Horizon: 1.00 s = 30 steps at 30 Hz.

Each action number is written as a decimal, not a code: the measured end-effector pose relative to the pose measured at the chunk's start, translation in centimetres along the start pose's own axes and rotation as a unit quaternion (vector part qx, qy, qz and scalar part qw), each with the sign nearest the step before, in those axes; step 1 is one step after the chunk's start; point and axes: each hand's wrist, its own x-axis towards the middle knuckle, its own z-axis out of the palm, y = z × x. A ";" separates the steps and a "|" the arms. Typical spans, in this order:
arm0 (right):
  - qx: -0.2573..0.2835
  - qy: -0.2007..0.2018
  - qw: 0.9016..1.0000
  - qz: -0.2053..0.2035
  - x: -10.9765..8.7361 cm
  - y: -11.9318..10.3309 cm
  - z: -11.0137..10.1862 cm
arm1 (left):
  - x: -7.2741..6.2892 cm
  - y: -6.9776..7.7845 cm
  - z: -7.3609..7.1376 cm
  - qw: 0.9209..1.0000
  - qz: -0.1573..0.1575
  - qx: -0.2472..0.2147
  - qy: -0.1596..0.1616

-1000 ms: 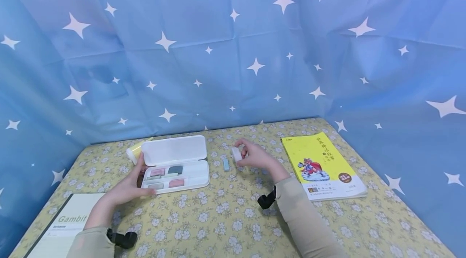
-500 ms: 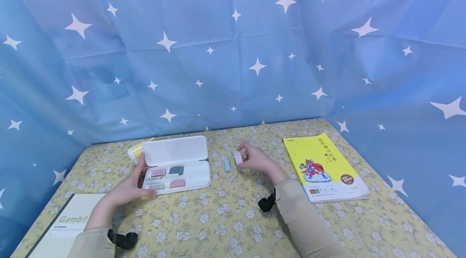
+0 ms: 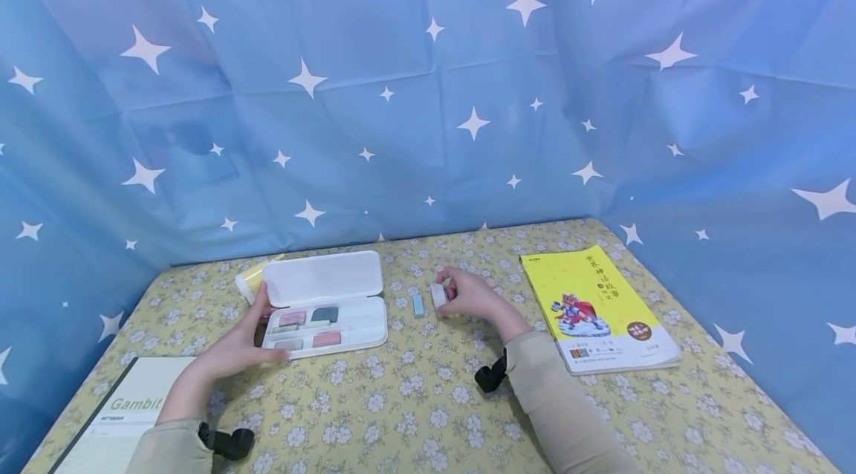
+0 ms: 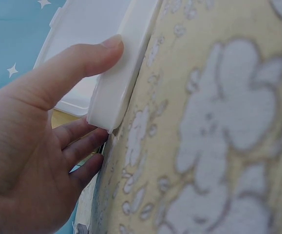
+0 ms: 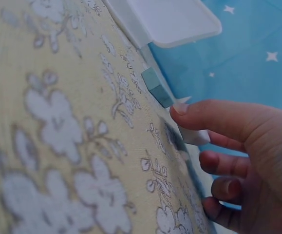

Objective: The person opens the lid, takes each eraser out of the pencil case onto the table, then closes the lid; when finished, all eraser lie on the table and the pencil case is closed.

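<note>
My left hand (image 3: 227, 348) grips the left end of an open white pencil case (image 3: 368, 318). Its thumb lies along the front wall (image 4: 123, 73), and the other fingers are at the end of the case. Several erasers, among them a pink one (image 3: 327, 339) and a dark green one (image 3: 325, 314), lie in the compartments. To the right of the case, my right hand (image 3: 471, 296) pinches a white eraser (image 5: 194, 136) between thumb and forefinger, close over the table. A light blue eraser (image 3: 417, 304) lies just left of that hand.
A yellow book (image 3: 575, 288) lies at the right. At the left front is a notebook (image 3: 114, 414), partly under the left forearm. A yellow-and-white tube (image 3: 250, 281) lies behind the case's left end. A blue star-patterned curtain (image 3: 401, 88) hangs behind the flowered tablecloth (image 3: 374, 414).
My right hand has come down slightly and a little toward me with the white eraser. The left hand stays on the pencil case. The view has shifted very slightly.
</note>
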 end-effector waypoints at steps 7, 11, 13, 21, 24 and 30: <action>0.010 -0.006 1.000 0.006 -0.1 0.2 0.3 | -0.3 0.0 -0.1 1.000 0.001 0.006 -0.007; 0.009 -0.007 1.000 0.015 -0.1 0.3 0.6 | -0.5 -0.1 -0.1 1.000 0.007 0.006 -0.007; 0.004 -0.005 1.000 0.018 -0.1 0.3 0.7 | -0.5 -0.2 -0.1 1.000 0.008 0.004 -0.007; -0.009 -0.002 1.000 0.023 -0.1 0.4 0.7 | -0.4 -0.3 -0.1 1.000 0.007 0.004 -0.007; -0.014 -0.002 1.000 0.023 0.0 0.4 0.7 | -0.3 -0.2 -0.1 1.000 0.009 0.008 -0.007; -0.021 -0.002 1.000 0.019 0.0 0.3 0.6 | -0.2 -0.1 -0.1 1.000 0.006 0.005 -0.006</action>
